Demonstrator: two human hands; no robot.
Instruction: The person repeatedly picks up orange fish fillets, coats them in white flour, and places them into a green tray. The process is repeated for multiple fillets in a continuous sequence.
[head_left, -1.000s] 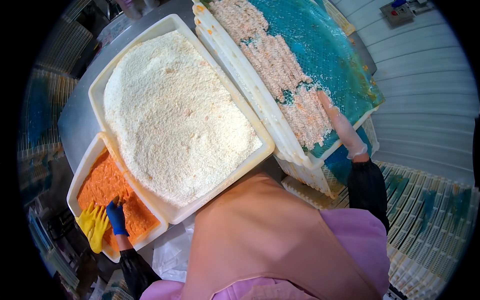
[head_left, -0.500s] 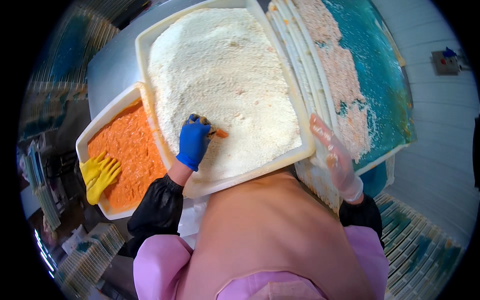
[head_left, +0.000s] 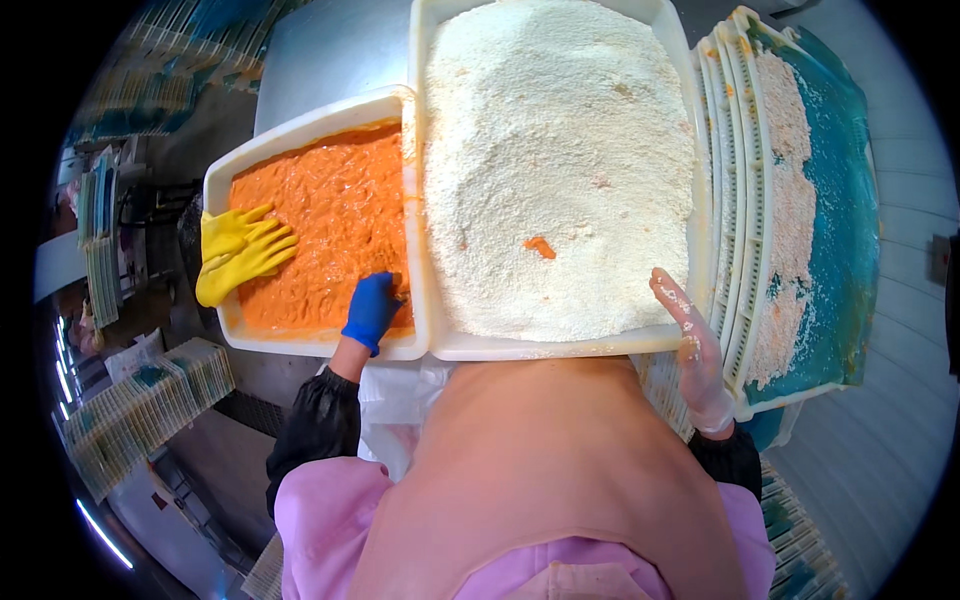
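My left hand (head_left: 372, 308), in a blue glove, reaches into the near right corner of a white tub (head_left: 222, 190) of wet orange mixture (head_left: 330, 215). Its fingers are bent together at the mixture; what they hold, if anything, is hidden. One small orange piece (head_left: 540, 247) lies on pale crumbs (head_left: 560, 150) in the larger white tub (head_left: 560, 347). By that tub's near right corner my right hand (head_left: 694, 350), in a clear plastic glove dusted with crumbs, is held with fingers stretched out. Nothing is in it.
Yellow gloves (head_left: 240, 250) hang over the orange tub's left rim. At the right, stacked white trays (head_left: 735, 200) carry a blue-green sheet (head_left: 840, 200) with rows of crumb-coated pieces (head_left: 790, 200). A metal table (head_left: 335, 55) lies beyond. More racks (head_left: 150, 400) stand at the lower left.
My left hand has moved left from the crumbs to the orange mixture. The orange piece it held now lies on the crumbs. The whole view has shifted; my right hand stays stretched out.
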